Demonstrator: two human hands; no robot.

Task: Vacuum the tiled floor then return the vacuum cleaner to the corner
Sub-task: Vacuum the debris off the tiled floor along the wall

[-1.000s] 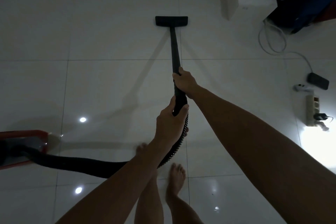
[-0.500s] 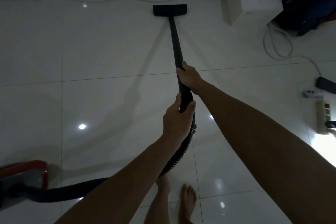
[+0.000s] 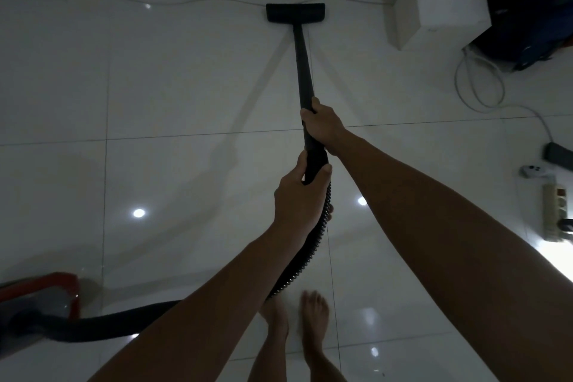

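Dim room; ceiling-light glints on glossy floor (image 3: 173,96), edges perhaps warped

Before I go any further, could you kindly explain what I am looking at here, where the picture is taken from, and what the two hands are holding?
The picture comes from a camera worn on a person's head, looking down at their own arms and bare feet. Both hands grip a black vacuum wand: the right hand further along it, the left hand nearer, where the ribbed hose joins. The floor head rests on the white tiled floor near the wall. The hose curves back to the red vacuum body at lower left. On the right lie a white box, loose cables and a power strip.
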